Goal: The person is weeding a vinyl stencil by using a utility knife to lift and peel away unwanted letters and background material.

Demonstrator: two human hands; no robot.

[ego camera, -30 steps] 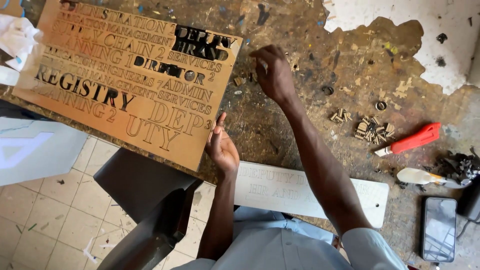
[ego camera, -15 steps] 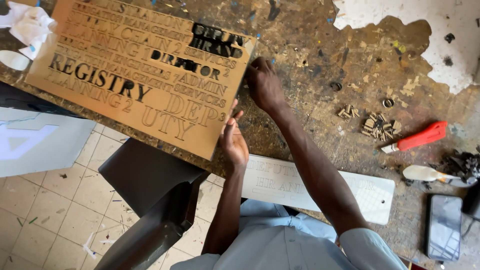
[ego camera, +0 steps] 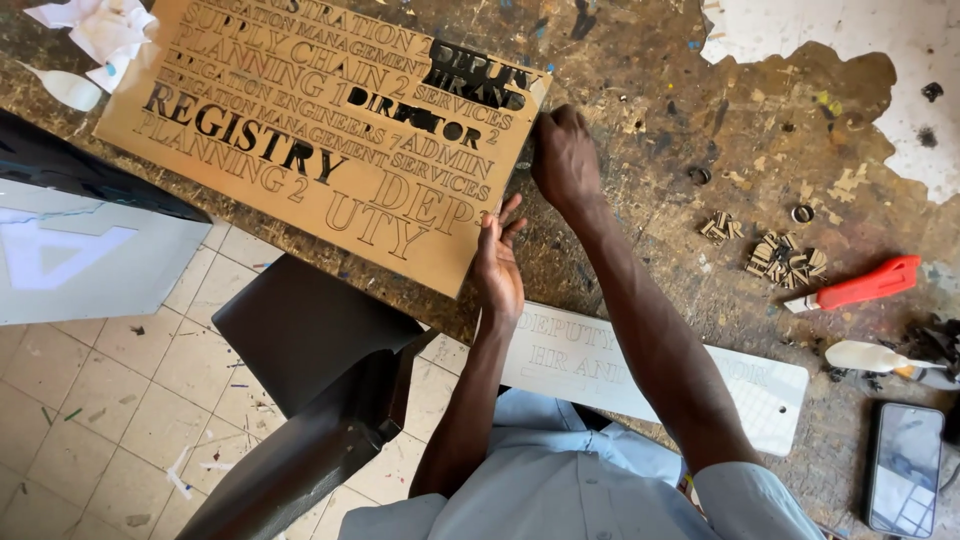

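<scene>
The right hand (ego camera: 565, 158) curls its fingers closed over the far corner of the tan laser-cut lettering board (ego camera: 320, 130), while the left hand (ego camera: 497, 262) lies open-fingered against the board's near right edge; the board rests tilted on the scarred, paint-stained workbench (ego camera: 700, 120), overhanging its front. To my eye, shifting it well means steady support from both edges, since the cut-out rows look fragile; the loose cut letters (ego camera: 785, 258), red utility knife (ego camera: 862, 284) and white engraved plate (ego camera: 650, 372) lie well apart.
</scene>
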